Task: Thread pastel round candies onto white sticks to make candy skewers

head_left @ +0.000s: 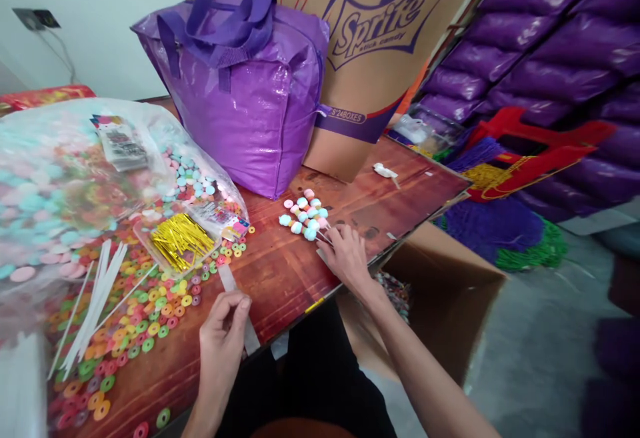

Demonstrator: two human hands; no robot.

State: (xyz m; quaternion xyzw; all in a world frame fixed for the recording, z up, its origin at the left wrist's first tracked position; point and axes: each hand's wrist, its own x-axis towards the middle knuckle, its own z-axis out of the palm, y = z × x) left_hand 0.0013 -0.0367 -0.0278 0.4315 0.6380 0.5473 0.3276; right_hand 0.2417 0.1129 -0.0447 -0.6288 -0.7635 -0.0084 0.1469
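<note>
My left hand pinches a narrow clear plastic sleeve that lies on the wooden table near its front edge. My right hand is closed on the stick ends of several candy skewers, whose pink, blue and white candies lie fanned out on the table. White sticks and loose ring candies in many colours lie to the left of my left hand.
A clear tray of gold twist ties sits by a big clear bag of candies. A purple zip bag and a Sprite carton stand behind. An open cardboard box stands on the floor to the right.
</note>
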